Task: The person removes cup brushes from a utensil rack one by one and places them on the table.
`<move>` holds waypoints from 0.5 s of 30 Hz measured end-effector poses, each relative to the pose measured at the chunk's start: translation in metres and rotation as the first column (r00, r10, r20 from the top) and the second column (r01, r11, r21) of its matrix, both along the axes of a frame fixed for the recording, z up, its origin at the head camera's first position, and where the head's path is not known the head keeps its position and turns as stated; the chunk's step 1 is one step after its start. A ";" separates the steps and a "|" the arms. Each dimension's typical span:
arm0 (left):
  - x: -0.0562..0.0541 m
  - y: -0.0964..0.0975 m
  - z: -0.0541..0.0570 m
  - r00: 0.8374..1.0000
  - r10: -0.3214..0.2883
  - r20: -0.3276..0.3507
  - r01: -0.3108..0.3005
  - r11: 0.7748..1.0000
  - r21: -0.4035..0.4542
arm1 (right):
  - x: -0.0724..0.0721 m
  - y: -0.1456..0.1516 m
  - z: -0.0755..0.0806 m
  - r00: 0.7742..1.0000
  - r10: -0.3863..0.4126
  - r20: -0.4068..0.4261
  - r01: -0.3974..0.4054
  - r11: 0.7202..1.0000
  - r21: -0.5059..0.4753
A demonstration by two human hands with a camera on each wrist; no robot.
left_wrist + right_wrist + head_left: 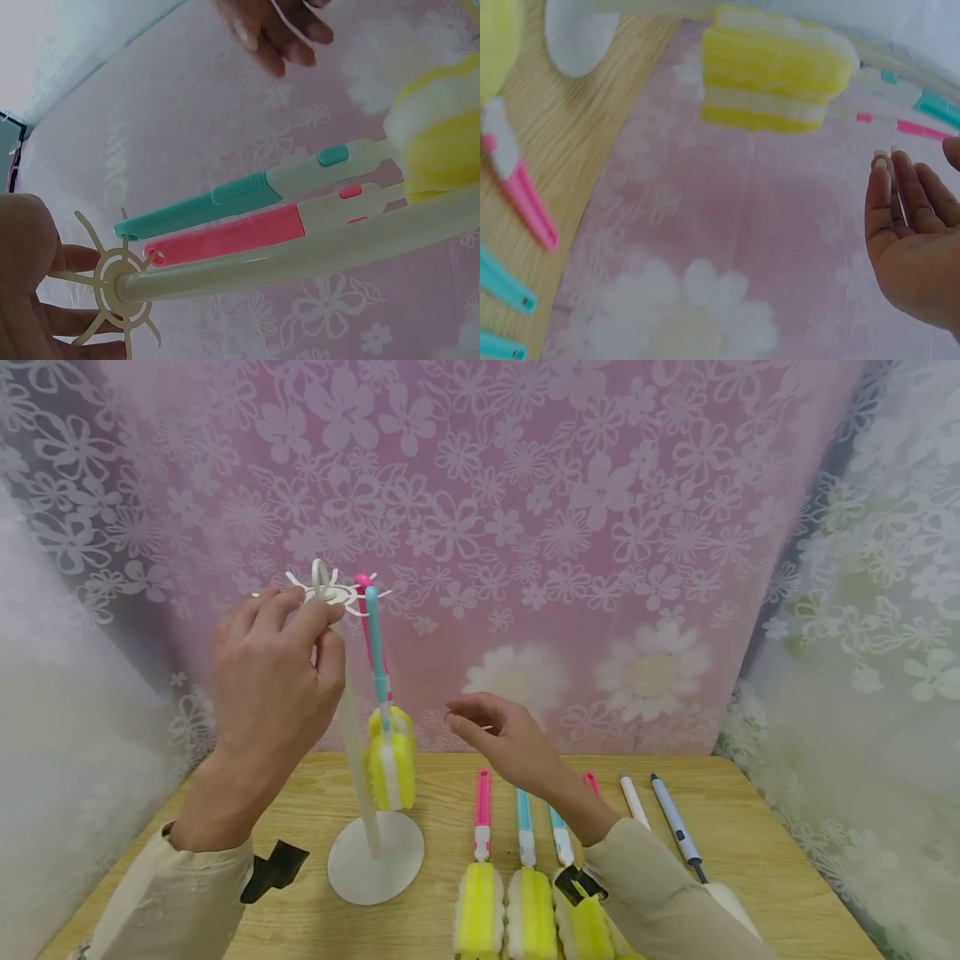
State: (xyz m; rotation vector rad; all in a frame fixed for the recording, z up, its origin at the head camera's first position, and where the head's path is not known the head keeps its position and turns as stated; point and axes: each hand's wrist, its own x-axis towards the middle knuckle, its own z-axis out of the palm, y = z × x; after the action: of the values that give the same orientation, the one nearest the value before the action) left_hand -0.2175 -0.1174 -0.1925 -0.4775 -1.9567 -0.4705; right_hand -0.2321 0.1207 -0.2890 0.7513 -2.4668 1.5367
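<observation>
My left hand [273,677] holds the hooked top of a white hanging stand [350,718], its fingers among the hooks in the left wrist view. Two sponge brushes hang from the hooks on the stand's right: one with a teal handle [247,199], one with a pink handle [240,238]. Their yellow-and-white sponge heads [392,772] point down beside the pole. To the right of these, my right hand [510,739] hovers in the air, apart from the brushes, with loosely bent fingers and nothing in them.
The stand's round white base [375,860] rests on the wooden table [300,810]. Along the table's right lie a pink brush [483,802], teal brushes [524,827], another pink handle [591,782], a white handle [633,797] and a blue-grey handle [675,822]. Flowered cloth hangs behind.
</observation>
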 end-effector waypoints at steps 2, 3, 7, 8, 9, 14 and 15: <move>0.000 0.000 0.000 1.000 -0.001 -0.014 0.001 1.000 0.006 | -0.004 -0.012 0.004 0.999 0.041 -0.014 -0.042 0.998 -0.036; 0.000 0.000 0.000 1.000 -0.004 -0.021 0.004 1.000 0.007 | -0.006 -0.017 0.006 0.998 0.055 -0.018 -0.056 0.997 -0.047; -0.001 -0.001 0.001 0.999 -0.020 -0.035 0.020 1.000 0.008 | -0.013 -0.036 0.015 0.996 0.081 -0.031 -0.083 0.993 -0.085; -0.001 -0.001 0.001 0.999 -0.024 -0.034 0.024 1.000 0.005 | -0.015 -0.040 0.017 0.996 0.087 -0.027 -0.089 0.991 -0.099; -0.001 -0.002 0.001 0.999 -0.027 -0.032 0.027 1.000 0.003 | -0.016 -0.044 0.019 0.995 0.093 -0.027 -0.096 0.989 -0.110; -0.001 -0.005 0.001 0.999 -0.035 -0.016 0.035 0.999 -0.008 | -0.025 -0.061 0.023 0.992 0.129 -0.012 -0.129 0.978 -0.161; -0.001 -0.005 0.001 0.999 -0.036 -0.012 0.036 0.999 -0.008 | -0.026 -0.064 0.023 0.992 0.128 -0.007 -0.127 0.978 -0.164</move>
State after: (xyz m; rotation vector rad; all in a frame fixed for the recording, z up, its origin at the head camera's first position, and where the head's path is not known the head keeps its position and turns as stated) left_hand -0.2188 -0.1228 -0.1912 -0.5208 -1.9414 -0.4816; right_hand -0.2582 0.0566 -0.2659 0.8927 -2.2980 1.7608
